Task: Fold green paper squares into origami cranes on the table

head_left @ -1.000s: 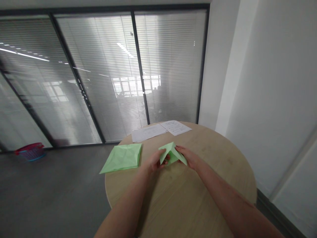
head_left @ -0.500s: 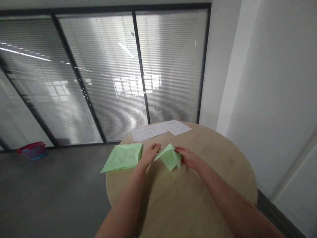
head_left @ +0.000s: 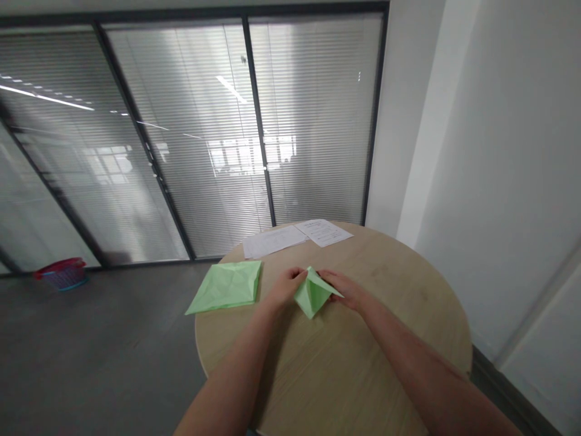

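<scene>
Over the middle of the table (head_left: 363,357), the left hand (head_left: 285,286) pinched one side of a folded green paper (head_left: 310,298) while the right hand (head_left: 345,289) gripped the other, its fingertips partly hidden. An uneven pull between the two could have torn the paper or sprung its folds open; too hard a squeeze risked stray creases. A green stack (head_left: 229,284) overhung the table's left edge, where a knock might have tipped it off.

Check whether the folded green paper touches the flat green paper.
Apart. The head view shows tabletop and the left hand between folded paper and flat paper.
</scene>
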`<state>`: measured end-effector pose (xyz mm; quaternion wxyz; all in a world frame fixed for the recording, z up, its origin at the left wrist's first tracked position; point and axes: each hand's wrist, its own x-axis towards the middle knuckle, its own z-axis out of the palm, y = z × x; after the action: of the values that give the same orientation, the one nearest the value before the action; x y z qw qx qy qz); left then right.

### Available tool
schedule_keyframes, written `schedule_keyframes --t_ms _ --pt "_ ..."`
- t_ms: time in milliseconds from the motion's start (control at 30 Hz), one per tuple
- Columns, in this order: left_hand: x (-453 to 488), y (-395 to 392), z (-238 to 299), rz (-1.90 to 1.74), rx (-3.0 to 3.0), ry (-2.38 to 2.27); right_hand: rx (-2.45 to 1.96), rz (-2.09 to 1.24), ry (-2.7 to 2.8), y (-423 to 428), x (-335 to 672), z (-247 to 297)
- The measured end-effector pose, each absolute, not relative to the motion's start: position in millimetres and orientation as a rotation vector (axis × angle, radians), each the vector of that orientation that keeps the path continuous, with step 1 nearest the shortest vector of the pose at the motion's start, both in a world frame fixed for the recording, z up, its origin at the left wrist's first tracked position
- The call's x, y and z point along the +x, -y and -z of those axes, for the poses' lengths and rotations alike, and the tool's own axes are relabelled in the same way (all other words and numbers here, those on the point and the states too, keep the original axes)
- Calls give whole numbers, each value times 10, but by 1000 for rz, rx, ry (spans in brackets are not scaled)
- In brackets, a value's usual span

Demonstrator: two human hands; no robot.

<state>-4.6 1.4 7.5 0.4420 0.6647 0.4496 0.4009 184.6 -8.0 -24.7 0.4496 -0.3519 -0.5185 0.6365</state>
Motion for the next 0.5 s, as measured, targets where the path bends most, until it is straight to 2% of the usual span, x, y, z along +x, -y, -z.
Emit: schedule_keyframes --t_ms 233,500 --pt "-42 -67 11 -1057 1353 -1185 -828 -1736 1036 57 1889 164" --pt "-34 -179 100 -1137 975 -1057 -684 -1611 1184 104 1891 128"
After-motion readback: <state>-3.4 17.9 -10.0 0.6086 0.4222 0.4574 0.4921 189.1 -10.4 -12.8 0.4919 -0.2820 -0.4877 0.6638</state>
